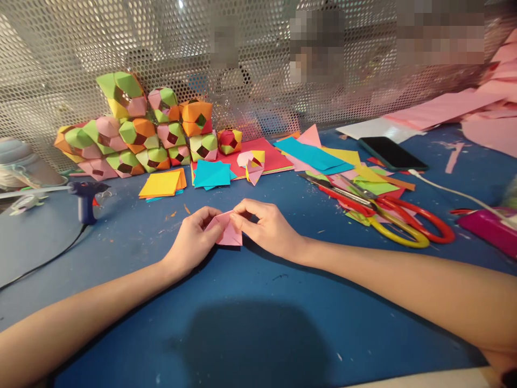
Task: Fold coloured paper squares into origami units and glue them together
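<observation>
A small piece of pink paper with crease lines is held up between my two hands, over the middle of the blue table. My left hand pinches its left side between thumb and fingers. At its upper right edge, my right hand grips it the same way. Just beyond the hands lie a stack of blue paper squares, a stack of yellow and orange squares, and a partly assembled folded piece in pink and yellow.
Folded paper balls are piled against the perforated metal screen. A glue gun stands left with its cord. Scissors lie on paper scraps to the right, near a phone and a magenta case.
</observation>
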The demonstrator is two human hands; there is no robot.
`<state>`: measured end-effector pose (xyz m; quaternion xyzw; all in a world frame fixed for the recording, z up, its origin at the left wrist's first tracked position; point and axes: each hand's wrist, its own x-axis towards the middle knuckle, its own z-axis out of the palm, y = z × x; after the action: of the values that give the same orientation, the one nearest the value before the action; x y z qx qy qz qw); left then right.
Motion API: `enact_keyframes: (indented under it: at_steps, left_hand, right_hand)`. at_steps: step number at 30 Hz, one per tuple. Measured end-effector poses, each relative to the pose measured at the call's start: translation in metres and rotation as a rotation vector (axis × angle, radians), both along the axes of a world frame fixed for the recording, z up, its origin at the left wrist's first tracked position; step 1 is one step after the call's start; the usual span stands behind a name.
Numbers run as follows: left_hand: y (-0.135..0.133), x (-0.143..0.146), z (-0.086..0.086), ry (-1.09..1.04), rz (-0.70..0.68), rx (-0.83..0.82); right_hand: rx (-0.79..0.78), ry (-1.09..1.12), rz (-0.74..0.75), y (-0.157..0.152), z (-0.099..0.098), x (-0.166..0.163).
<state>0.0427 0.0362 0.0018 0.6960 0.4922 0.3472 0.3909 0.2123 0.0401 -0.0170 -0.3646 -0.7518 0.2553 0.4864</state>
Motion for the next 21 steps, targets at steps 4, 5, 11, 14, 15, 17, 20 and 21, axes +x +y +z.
enact_keyframes:
  at_steps: [4,5,11,14,15,17,20,21]
  left_hand:
    - [0.001,-0.001,-0.001,-0.014,0.049,0.030]
    - [0.002,-0.002,-0.001,-0.022,0.060,0.030]
    - [0.004,-0.003,-0.005,0.000,0.056,0.036]
    - [0.003,-0.003,-0.006,0.018,0.041,0.061]
    - [0.003,-0.003,-0.006,0.019,0.043,0.069]
    - [0.003,-0.005,-0.005,0.028,0.056,0.083]
    - [0.010,-0.012,-0.002,0.074,0.095,0.120]
    - [0.013,-0.015,-0.001,0.091,0.115,0.136]
  right_hand:
    - [-0.066,0.011,0.025,-0.002,0.003,-0.002]
    - [-0.089,0.012,0.037,-0.002,0.004,-0.002]
    - [-0.145,-0.038,0.048,-0.001,0.001,-0.003]
    - [-0.132,-0.066,0.022,0.000,-0.001,-0.003]
    - [-0.135,-0.070,0.036,0.000,0.000,-0.003]
    - [-0.142,-0.074,0.061,0.000,0.002,-0.003]
    - [-0.152,-0.092,0.046,0.001,0.004,-0.001]
    - [-0.156,-0.104,0.036,0.002,0.004,0.000]
